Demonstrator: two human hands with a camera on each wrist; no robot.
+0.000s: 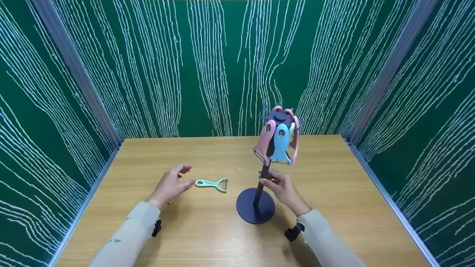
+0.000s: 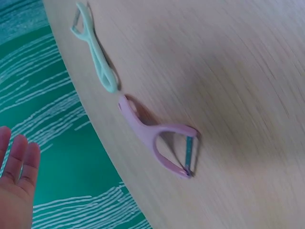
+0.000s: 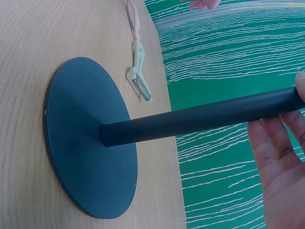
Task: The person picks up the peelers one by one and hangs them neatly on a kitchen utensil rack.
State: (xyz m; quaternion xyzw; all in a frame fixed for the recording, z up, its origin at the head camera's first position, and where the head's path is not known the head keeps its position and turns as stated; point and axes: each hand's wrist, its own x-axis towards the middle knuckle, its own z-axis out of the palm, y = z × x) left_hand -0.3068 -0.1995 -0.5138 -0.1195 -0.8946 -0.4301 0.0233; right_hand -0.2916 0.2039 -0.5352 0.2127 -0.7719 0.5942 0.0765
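My right hand (image 1: 284,187) pinches the dark pole (image 3: 205,117) of a utensil stand, between thumb and fingers, below the hanging peelers. Its round base (image 3: 90,138) rests on the table. From the hooks at its top hang several peelers, among them a pink peeler (image 1: 265,139) and a blue peeler (image 1: 281,144) in front. My left hand (image 1: 170,187) is over the table with fingers parted and nothing held. A mint green peeler (image 1: 209,183) lies just right of its thumb. The left wrist view also has a pink peeler (image 2: 143,131) flat on the wood, hidden by the hand in the head view.
The wooden table (image 1: 207,230) is bordered by green walls (image 1: 207,66) with white wavy lines at the back and both sides. Metal rails (image 1: 389,207) run along the table's sides. A dark strap device (image 1: 295,231) sits at the right wrist.
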